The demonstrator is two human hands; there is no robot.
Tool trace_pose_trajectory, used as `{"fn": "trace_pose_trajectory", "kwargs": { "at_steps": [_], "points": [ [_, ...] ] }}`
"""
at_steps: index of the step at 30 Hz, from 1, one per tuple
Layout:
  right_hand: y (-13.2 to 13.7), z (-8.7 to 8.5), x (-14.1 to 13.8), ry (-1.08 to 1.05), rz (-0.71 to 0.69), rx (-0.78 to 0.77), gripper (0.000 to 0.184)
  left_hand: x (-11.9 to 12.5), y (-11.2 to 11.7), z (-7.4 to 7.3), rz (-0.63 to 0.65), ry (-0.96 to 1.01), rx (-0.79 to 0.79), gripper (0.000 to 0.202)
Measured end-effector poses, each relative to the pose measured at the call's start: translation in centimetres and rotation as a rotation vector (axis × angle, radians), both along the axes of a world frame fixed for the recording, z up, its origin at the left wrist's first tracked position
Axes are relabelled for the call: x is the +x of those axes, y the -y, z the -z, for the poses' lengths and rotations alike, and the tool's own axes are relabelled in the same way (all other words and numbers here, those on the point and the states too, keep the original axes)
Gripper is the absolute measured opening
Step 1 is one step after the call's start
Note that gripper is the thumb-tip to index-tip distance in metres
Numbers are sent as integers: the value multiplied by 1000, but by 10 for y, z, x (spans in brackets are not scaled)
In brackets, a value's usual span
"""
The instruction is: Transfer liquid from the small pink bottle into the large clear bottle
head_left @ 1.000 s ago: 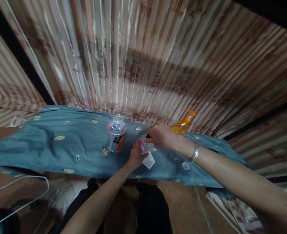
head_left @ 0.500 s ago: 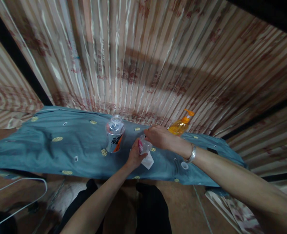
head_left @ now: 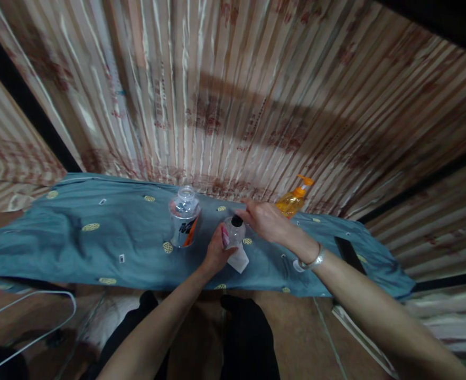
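Observation:
My left hand [head_left: 216,249] is wrapped round the side of a clear plastic bottle [head_left: 235,238] with a pink label and a black cap [head_left: 236,220]. The bottle is upright over a folded white tissue [head_left: 239,258] on the teal cloth. Beside the cap, on its right, is my right hand [head_left: 265,219], its fingers stretched out and slightly apart. The thumb side is at the cap's edge; whether it touches is hard to see. A larger clear bottle [head_left: 185,224], without a cap and with a grey, black and orange label, stands to the left of my hands.
The teal patterned cloth [head_left: 133,232] covers a low, long surface. An orange pump bottle [head_left: 292,201] stands behind my right hand. A white cap [head_left: 297,266] and a dark flat object [head_left: 349,254] lie right. A striped curtain [head_left: 217,132] hangs close behind.
My right hand has come off the top of the bottle and shifted right, its fingers opening and the black cap showing. The left hand keeps its hold.

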State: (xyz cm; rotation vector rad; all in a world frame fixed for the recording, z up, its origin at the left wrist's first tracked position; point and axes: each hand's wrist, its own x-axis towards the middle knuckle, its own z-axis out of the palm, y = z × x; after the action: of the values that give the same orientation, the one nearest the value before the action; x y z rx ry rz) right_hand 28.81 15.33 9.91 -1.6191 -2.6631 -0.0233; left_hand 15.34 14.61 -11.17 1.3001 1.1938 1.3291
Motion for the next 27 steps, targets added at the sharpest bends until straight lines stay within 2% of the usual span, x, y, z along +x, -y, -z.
{"fn": "trace_pose_trajectory", "kwargs": {
  "at_steps": [2,5,9,12,15,22,27],
  "points": [
    [4,22,18,-186,152,17,41,0,-1,1,2,-10,5,44],
    [13,76,35,-218,307,-35,37,0,-2,1,6,-21,10,45],
    [25,151,30,-251,366,-102,34,0,-2,0,21,-25,9,45],
    [26,184,20,-550,422,-157,21,-2,-1,-1,29,-26,4,46],
    [19,196,19,-777,466,-213,9,-5,0,-2,27,-21,-12,47],
    [6,201,30,-1198,513,-207,28,-8,4,-6,36,-27,-22,47],
    [-1,191,22,-1500,491,-250,43,-7,10,-11,56,-56,2,48]
  ]
}}
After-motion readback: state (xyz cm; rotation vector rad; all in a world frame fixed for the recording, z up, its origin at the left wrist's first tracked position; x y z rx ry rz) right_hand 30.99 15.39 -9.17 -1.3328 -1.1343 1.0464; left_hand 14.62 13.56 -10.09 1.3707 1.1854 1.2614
